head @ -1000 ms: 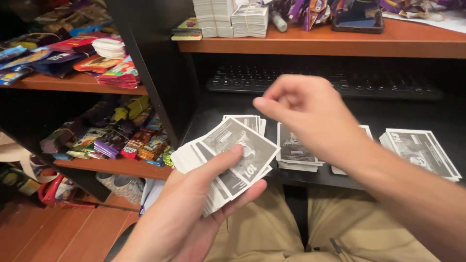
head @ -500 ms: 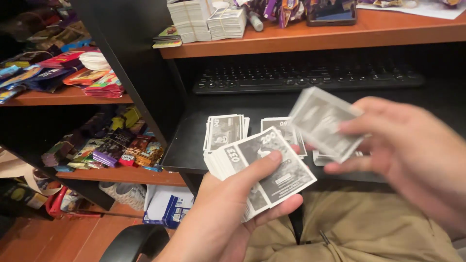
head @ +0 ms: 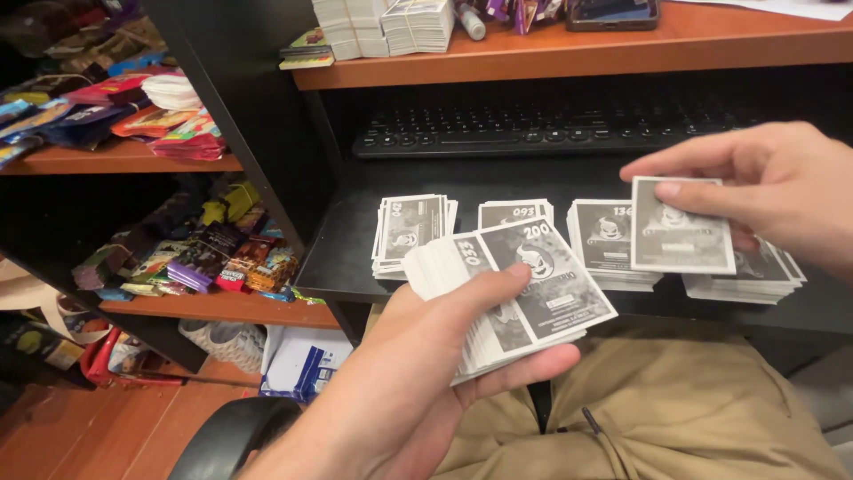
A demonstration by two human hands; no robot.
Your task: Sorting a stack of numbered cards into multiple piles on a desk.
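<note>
My left hand (head: 426,373) grips a thick stack of grey-backed cards (head: 520,298), thumb pressed on the top card. My right hand (head: 773,182) pinches a single grey card (head: 680,231) above the rightmost pile (head: 746,280) on the black pull-out tray (head: 355,240). Three more card piles lie on that tray: a left pile (head: 409,227), a middle pile (head: 515,212) partly hidden by the held stack, and another pile (head: 609,240) beside the rightmost one.
A black keyboard (head: 551,129) sits at the tray's back under a wooden desktop (head: 711,44) bearing white card stacks (head: 382,25). Shelves on the left hold colourful packets (head: 204,253). My tan trousers (head: 675,409) and a black chair arm (head: 231,436) lie below.
My right hand has carried one card from the held stack out to the right, over the rightmost pile. The view has shifted slightly left and down.
</note>
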